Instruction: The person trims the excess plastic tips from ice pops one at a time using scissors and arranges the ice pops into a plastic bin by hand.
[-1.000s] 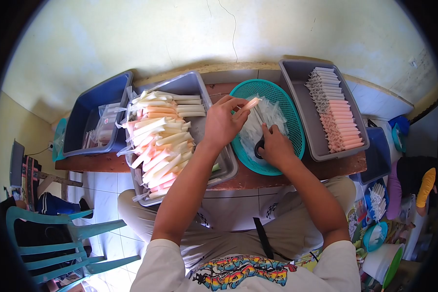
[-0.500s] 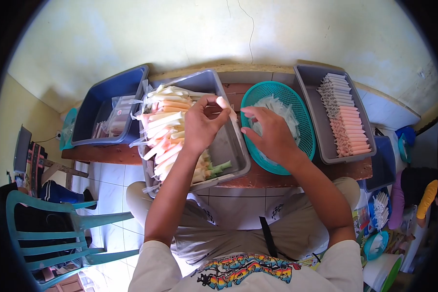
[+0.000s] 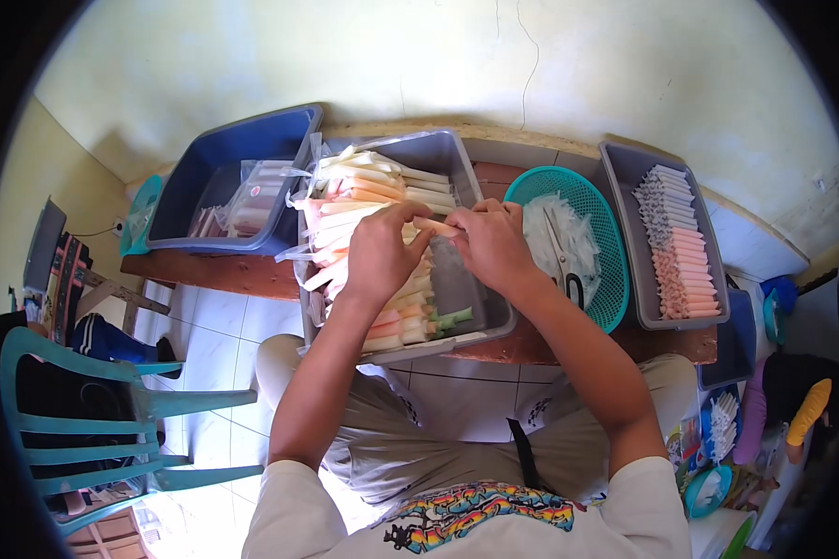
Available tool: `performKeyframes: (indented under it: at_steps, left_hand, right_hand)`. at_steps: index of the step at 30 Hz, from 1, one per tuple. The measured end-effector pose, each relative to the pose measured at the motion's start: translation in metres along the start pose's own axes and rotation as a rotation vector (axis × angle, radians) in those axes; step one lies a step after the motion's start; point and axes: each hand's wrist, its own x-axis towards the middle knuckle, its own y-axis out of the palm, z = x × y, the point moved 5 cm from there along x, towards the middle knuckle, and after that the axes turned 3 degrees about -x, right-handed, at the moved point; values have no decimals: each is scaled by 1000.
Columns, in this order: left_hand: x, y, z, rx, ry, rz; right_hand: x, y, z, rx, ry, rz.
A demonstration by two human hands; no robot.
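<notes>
Above the middle grey tub (image 3: 461,168), my left hand (image 3: 382,250) pinches a pale orange filled plastic tube (image 3: 435,227). My right hand (image 3: 492,244) has its fingers closed on the other end of that tube. Underneath lie many filled tubes (image 3: 354,186), white, cream and peach, with loose clear plastic tails at their left ends. A green one (image 3: 452,318) sits near the front. Right of my right hand stands a turquoise mesh basket (image 3: 615,279) holding clear plastic pieces (image 3: 583,238) and black-handled scissors (image 3: 559,256).
A grey tub (image 3: 694,320) at the right holds neat rows of pink and white tubes (image 3: 685,247). A blue tub (image 3: 210,168) with plastic packs (image 3: 252,210) stands at the left. These containers rest on a wooden bench (image 3: 214,270). A green chair (image 3: 84,410) is at the left.
My right hand has moved left from over the basket, closing its spread fingers on the tube that my left hand holds. The scissors now show in the basket. The view has shifted slightly.
</notes>
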Motion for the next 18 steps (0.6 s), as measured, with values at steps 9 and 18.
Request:
performKeyframes:
  at_steps: [9,18]
  left_hand:
    - [-1,27,14,257,76,270]
    - [-6,31,10,332,143,269]
  right_hand:
    - [-1,32,2,-386,-139,205]
    - [-4,34,2,-475,-169,253]
